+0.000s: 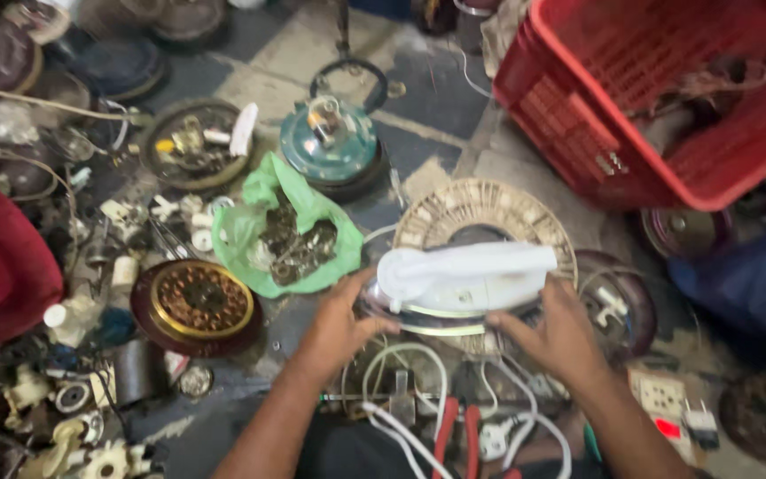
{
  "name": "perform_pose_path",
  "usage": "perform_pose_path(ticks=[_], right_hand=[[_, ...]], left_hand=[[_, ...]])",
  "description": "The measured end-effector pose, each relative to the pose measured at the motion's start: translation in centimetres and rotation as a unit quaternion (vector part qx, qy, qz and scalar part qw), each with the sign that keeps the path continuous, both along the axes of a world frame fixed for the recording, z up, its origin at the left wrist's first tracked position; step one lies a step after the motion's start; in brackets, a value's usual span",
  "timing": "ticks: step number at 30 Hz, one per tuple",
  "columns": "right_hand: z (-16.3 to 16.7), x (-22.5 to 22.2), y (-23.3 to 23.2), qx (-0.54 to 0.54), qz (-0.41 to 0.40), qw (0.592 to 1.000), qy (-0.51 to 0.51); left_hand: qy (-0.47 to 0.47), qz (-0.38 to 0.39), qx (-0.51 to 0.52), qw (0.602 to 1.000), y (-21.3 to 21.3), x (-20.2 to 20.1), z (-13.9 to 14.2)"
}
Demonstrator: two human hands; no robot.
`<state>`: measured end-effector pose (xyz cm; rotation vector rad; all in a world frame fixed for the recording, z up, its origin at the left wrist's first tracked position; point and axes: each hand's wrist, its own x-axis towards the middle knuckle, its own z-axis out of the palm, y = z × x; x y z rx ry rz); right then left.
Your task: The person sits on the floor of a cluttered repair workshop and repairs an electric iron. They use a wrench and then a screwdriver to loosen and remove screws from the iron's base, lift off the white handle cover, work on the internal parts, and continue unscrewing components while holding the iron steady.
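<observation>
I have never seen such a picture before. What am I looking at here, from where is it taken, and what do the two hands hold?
This is one view from a camera worn on a person's head, looking down at a cluttered workshop floor. The left hand and right hand together hold a white clothes iron by its two ends. Around it lie a green plastic bag of metal parts, a round copper-wound motor part, white cables, red-handled pliers and a red plastic crate.

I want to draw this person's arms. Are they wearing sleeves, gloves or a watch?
No. Both forearms are bare as far as the picture shows: no sleeves, gloves, watch or bangles. The left hand and right hand look bare too, with no rings I can make out.
</observation>
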<state>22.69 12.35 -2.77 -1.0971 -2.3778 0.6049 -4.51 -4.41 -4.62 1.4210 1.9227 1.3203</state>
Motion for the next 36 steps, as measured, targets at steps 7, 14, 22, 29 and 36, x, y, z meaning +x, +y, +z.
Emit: perform_pose_path(ticks=[7,14,22,29,36], right_hand=[[0.5,-0.1,-0.5,-0.002,0.006,0.995,0.103],[2.5,2.9,-5.7,-0.01,-0.115,0.968,0.224],[-0.9,3.5,-20.6,-0.159,0.263,0.951,-0.027],[-11.9,3.7,-20.9,0.022,0.362,0.915,-0.178],[-7.2,7.4,-15.3,-0.162,0.059,0.985,-0.006]], left_hand=[[0.01,0.002,0.007,1.0,0.5,-0.1,0.0],[0.048,-0.022,0.015,0.998,1.0,-0.6,0.8],[0.048,-0.027,0.027,0.998,1.8,-0.4,0.6],[0.053,-0.006,0.008,0.999,1.8,0.2,1.6],[0.083,-0.037,0.003,0.996,2.0,1.2,3.3]])
